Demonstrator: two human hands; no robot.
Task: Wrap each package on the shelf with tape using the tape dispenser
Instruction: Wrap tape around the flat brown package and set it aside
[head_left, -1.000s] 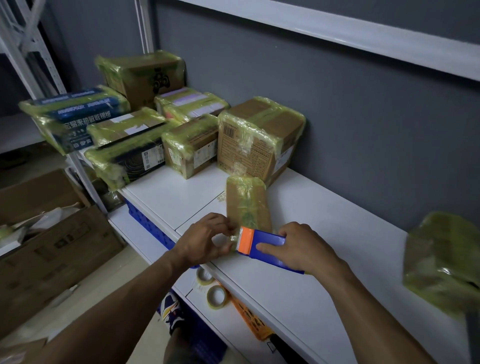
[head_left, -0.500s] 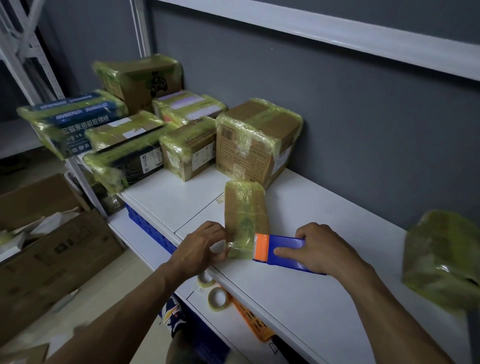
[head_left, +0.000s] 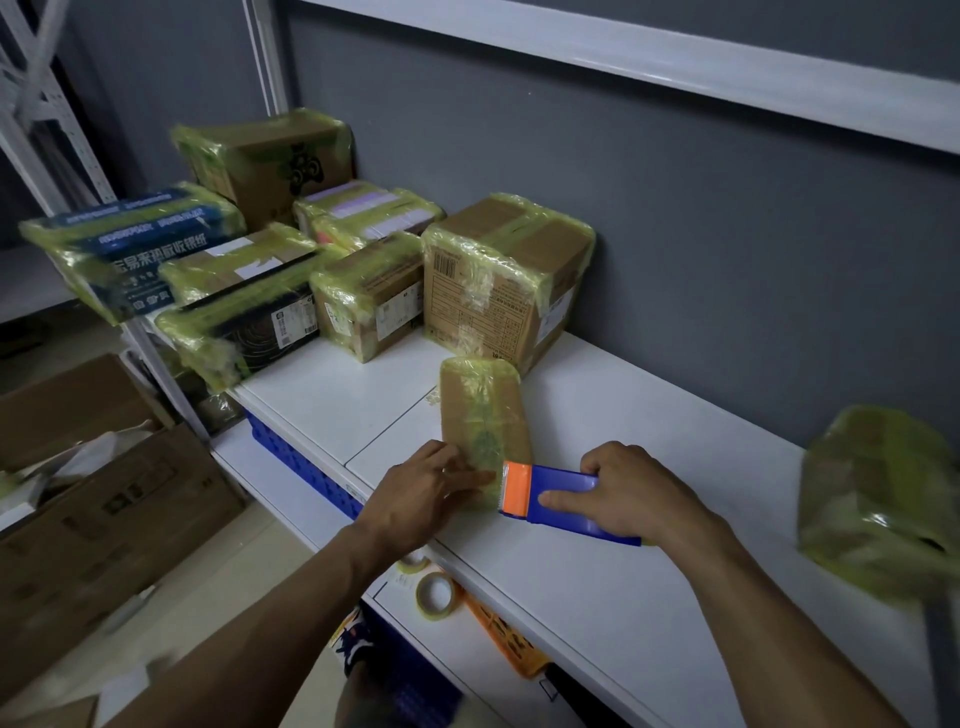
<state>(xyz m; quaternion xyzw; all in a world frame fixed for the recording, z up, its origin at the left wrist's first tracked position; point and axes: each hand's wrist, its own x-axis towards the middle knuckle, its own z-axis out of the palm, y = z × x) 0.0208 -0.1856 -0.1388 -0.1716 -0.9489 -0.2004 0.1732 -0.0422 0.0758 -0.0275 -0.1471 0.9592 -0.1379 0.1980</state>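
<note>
White shelf (head_left: 597, 415) along the grey wall. Front centre: flat brown package (head_left: 480, 405) lying taped, with the tape dispenser (head_left: 561, 499) on the board at its near end. Just behind sits a big taped carton (head_left: 498, 275) against the wall. Left of that is a small box (head_left: 369, 296), then a black box (head_left: 244, 327) overhanging the left end, with more wrapped packages piled behind. Far right, well apart, is another wrapped package (head_left: 878, 499).
</note>
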